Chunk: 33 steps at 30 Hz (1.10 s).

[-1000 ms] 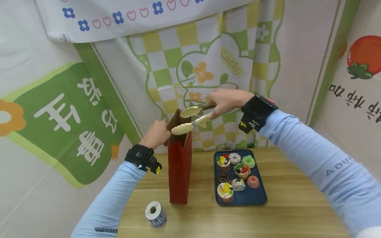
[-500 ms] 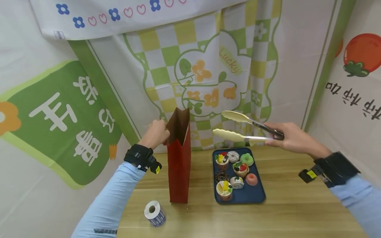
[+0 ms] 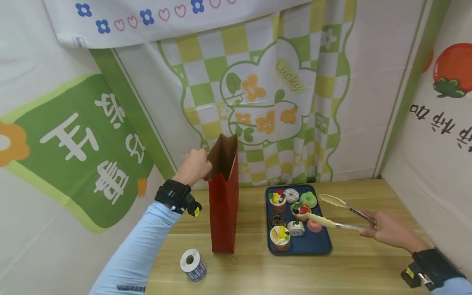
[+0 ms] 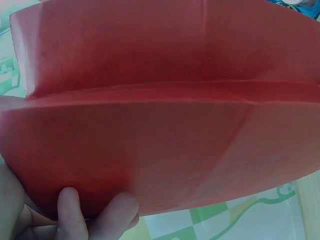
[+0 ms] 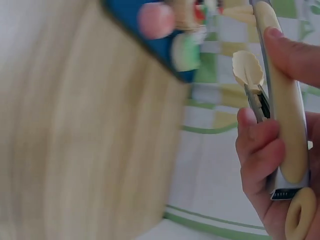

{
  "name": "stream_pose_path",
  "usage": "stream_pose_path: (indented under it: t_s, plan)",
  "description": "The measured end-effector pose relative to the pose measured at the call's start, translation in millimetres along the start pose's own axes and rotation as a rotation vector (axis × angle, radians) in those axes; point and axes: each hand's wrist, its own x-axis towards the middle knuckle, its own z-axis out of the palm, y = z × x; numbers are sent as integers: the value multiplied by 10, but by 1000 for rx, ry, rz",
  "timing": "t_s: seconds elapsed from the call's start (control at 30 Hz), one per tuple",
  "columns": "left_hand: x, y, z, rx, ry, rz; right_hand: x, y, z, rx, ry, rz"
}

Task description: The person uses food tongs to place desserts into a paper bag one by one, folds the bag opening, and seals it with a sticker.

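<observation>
A tall red paper bag [image 3: 224, 217] stands upright on the table, its brown inside showing at the open top. My left hand [image 3: 194, 167] pinches its left rim, and in the left wrist view the fingertips [image 4: 71, 210] lie against the red paper. With my right hand [image 3: 392, 232] I grip metal tongs with cream tips [image 3: 324, 222]; their arms are spread, nothing between them. The tips hover over the right side of a blue tray [image 3: 313, 246], the lower one overlapping a pink donut [image 3: 314, 226]. A green donut [image 3: 308, 199] sits behind.
Several other pastries share the tray, among them a cream-topped cup [image 3: 280, 237], a chocolate donut [image 3: 276, 220] and a white roll cake [image 3: 296, 228]. A label roll [image 3: 193, 265] stands at the front left. A checkered cloth [image 3: 206, 94] hangs behind the table.
My right hand and the tongs have swung from the bag's mouth rightward and down to the tray's right side. My left hand stays at the bag's rim.
</observation>
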Motion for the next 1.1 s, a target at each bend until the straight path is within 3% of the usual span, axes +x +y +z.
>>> stream_pose_path:
  t_s: [0.2, 0.5, 1.1]
  plan:
    - [1, -10, -21, 6, 0, 11, 5, 157, 303, -74, -52, 26]
    - [4, -31, -11, 12, -7, 24, -12, 254, 633, -154, -46, -45]
    - [-10, -48, -25, -3, -17, 2, 114, 181, 588, -211, -35, 38]
